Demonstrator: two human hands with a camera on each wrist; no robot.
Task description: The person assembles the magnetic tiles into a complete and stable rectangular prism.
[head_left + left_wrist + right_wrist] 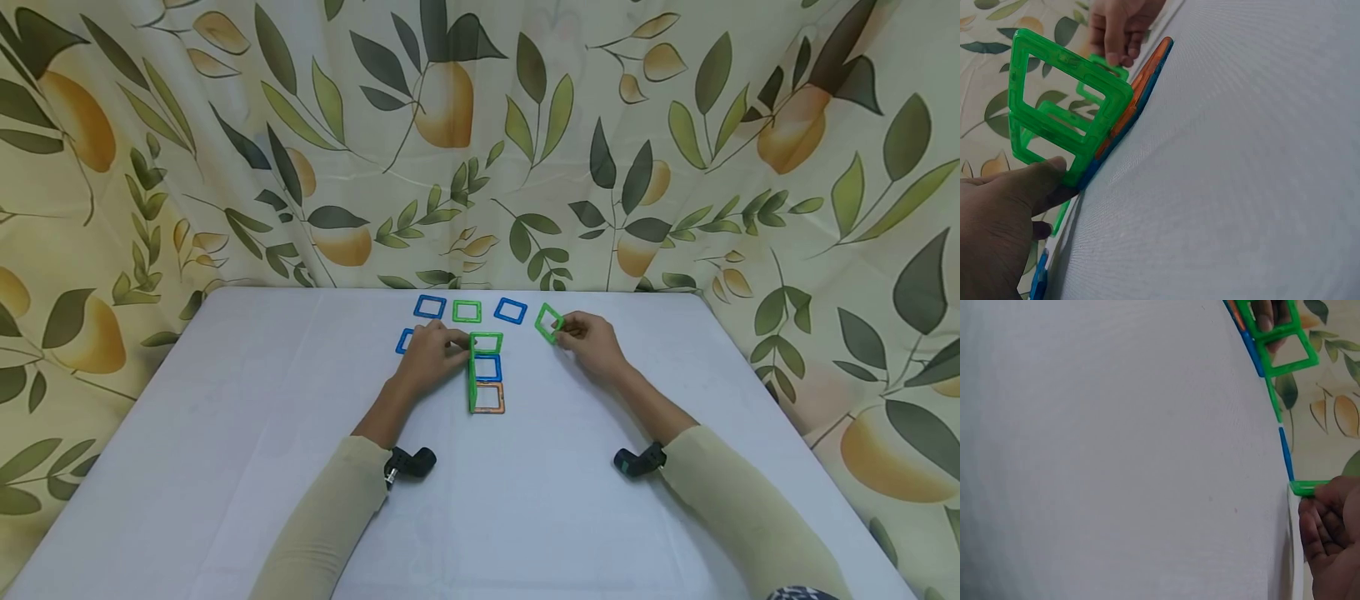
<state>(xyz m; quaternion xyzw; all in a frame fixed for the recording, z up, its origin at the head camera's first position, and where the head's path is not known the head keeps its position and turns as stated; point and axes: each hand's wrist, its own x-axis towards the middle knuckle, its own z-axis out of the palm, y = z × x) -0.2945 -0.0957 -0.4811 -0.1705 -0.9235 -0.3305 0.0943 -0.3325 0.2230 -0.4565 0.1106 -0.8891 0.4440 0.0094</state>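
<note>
Several square-framed magnetic tiles are joined in front of me: a green one (pixel 487 335), a blue one (pixel 498 367) and an orange one (pixel 502 398) lie in a column. Green tiles (pixel 472 385) stand upright along the column's left side. My left hand (pixel 433 358) pinches this green wall near its far end; in the left wrist view the thumb (pixel 1050 165) lies against its lower frame. To the right, my right hand (pixel 592 340) holds a separate green tile (pixel 541 313) by its edge, tilted, between thumb and fingers. The right wrist view shows this tile edge-on.
Loose tiles lie along the table's far edge: a blue one (pixel 430 316), a green one (pixel 467 321) and another blue one (pixel 511 321). One more blue tile (pixel 401 342) is partly hidden behind my left hand. A patterned curtain (pixel 480 192) hangs behind the white-covered table (pixel 570 500).
</note>
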